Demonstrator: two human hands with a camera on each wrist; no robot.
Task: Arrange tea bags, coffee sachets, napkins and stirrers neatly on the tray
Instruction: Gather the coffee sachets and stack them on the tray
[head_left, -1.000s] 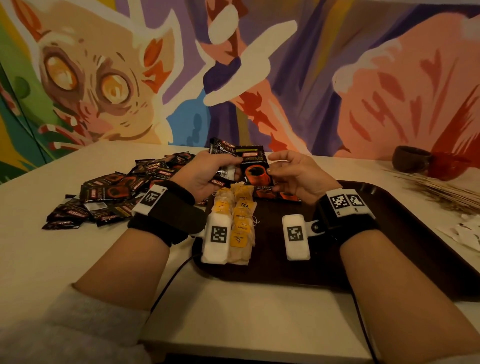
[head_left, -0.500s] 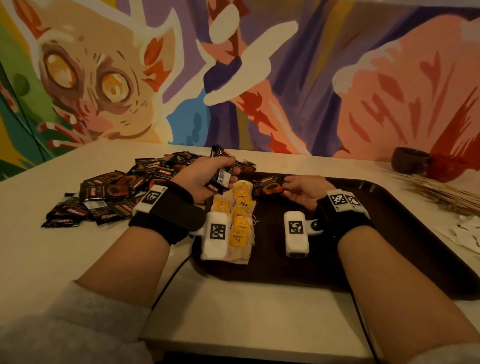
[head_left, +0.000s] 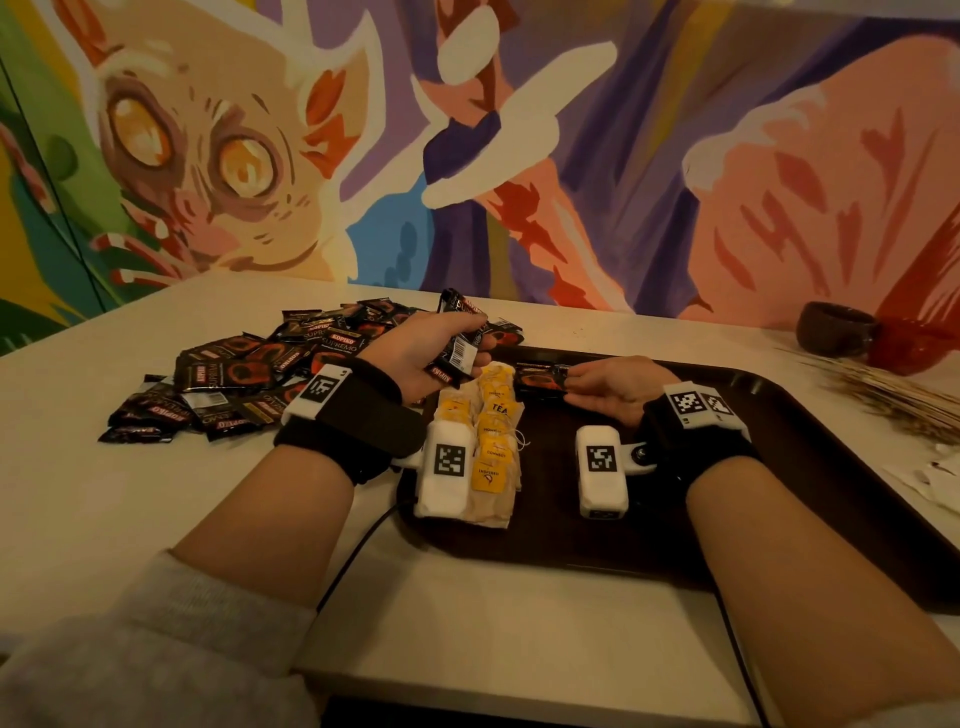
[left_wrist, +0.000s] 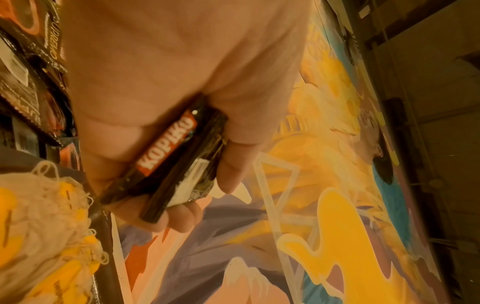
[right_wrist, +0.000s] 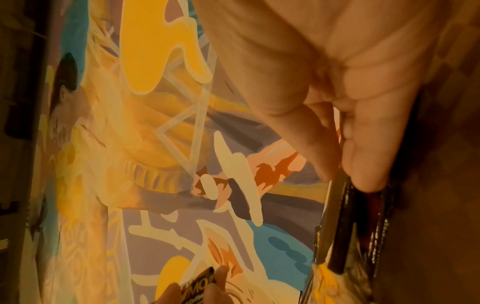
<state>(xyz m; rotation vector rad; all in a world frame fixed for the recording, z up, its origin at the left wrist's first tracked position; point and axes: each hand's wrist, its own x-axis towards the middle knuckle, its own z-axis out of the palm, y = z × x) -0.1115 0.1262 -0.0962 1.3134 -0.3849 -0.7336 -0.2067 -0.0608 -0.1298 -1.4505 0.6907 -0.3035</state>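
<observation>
Clearly the step in hand is laying coffee sachets in a row on the tray (head_left: 810, 415), just beside the column of tea bags (head_left: 493, 441) that already lies along the tray's left end; the right hand (head_left: 621, 387) rests low on the tray with its thumb and fingertips pinching a sachet (head_left: 540, 376) by its near end, the packet flat or nearly flat against the tray and touching the top of the tea-bag column; the left hand (head_left: 431, 358) is raised over the tray's far left corner, fingers curled round a small bundle of sachets (head_left: 462, 343), which the left wrist view shows clamped between thumb and fingers.

To do it well, I judge, the right hand should square the sachet's long edge to the tea-bag column before letting go, and lay each later one parallel to it, printed face up; the foil looks slick, so a light press with flat fingers would likely stop it sliding; the left hand is best kept steady and close, feeding one packet at a time, without brushing the tea-bag strings.

Much remains: a loose heap of sachets (head_left: 249, 379) lies on the desk (head_left: 104, 493) left of the tray, a bundle of thin sticks (head_left: 893, 395), probably the stirrers, lies on the desk to the right, and white paper (head_left: 940, 478), perhaps napkins, sits at the right edge.
</observation>
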